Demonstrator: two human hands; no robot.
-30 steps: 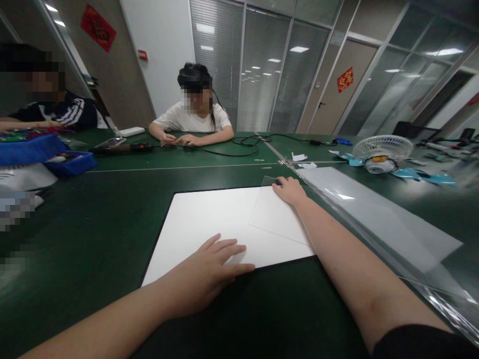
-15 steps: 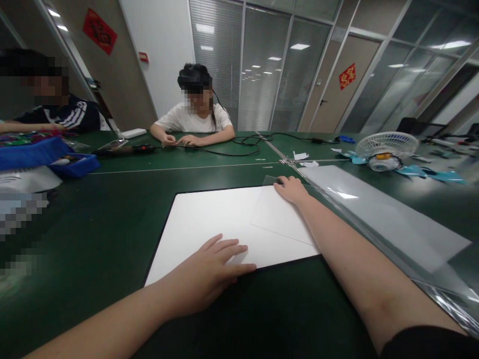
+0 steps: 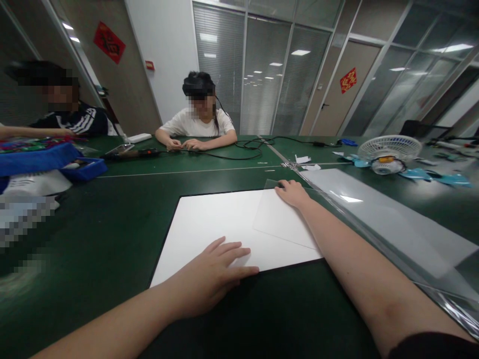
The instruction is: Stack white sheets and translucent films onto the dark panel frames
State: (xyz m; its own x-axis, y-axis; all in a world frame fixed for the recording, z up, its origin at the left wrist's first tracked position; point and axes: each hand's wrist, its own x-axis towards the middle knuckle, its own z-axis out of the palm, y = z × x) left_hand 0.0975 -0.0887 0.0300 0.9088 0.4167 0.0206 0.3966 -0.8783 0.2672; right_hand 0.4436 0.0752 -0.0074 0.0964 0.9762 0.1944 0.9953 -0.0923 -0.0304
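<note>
Over the near edge of the white board (image 3: 202,224), left hand (image 3: 219,279) with fingers spread wide and nothing in them; whether touching, cannot tell. Beneath, board flat on the green table (image 3: 97,234). Across the board's right part, a clear sheet (image 3: 277,219) set askew, one corner jutting past the far edge. At the board's far right corner, right hand (image 3: 294,193) on that sheet, fingers bunched narrow; pinching or pressing, cannot tell. To the right of the board, larger plastic sheets (image 3: 381,214) laid flat. Beyond the board to the left, blue trays (image 3: 41,158); beyond to the right, a white fan grille (image 3: 391,146). Straight beyond the board, a co-worker (image 3: 204,123) in a white shirt.
</note>
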